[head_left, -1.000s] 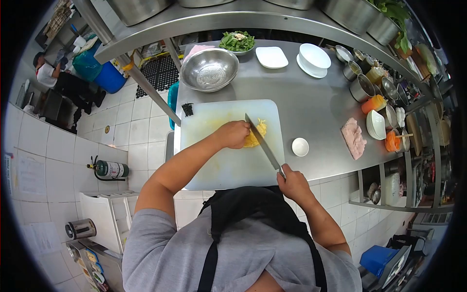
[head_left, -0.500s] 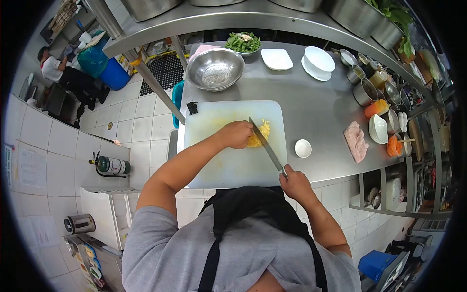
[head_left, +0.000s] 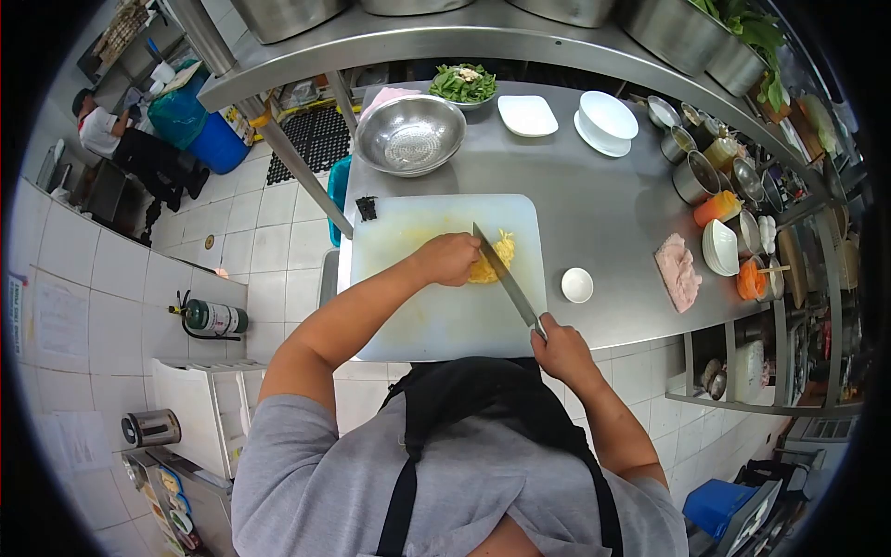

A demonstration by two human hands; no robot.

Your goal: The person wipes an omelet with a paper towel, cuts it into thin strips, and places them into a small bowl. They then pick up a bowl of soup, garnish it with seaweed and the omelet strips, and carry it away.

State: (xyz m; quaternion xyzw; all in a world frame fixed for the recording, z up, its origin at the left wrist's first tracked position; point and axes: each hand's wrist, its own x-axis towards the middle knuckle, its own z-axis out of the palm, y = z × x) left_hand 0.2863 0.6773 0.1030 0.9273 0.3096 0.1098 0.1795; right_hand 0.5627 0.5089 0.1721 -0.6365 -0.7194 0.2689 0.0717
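The table (head_left: 608, 213), smooth grey steel with a dull sheen, reaches from the centre to the right of the frame. On it, left of centre, lies the board (head_left: 418, 325), a milky plastic slab with rounded corners and yellowish stains. Beyond its far edge sits the bowl (head_left: 408, 139), round, shiny metal. The knife (head_left: 512, 290), long, flat and tapering, slants over the board's right half. Its handle is wrapped in the closed fingers of the right hand (head_left: 563, 353), near the board's near right corner. The left hand (head_left: 452, 259) has its fingers curled close together against the shreds (head_left: 502, 255); whether they pinch any cannot be told. Those shreds, thin, yellow and loosely heaped, lie right of the board's middle, beside the blade. Right of the board stands the cup (head_left: 576, 285), small, round, glossy white. Dark scraps (head_left: 368, 208) lie at the board's far left corner.
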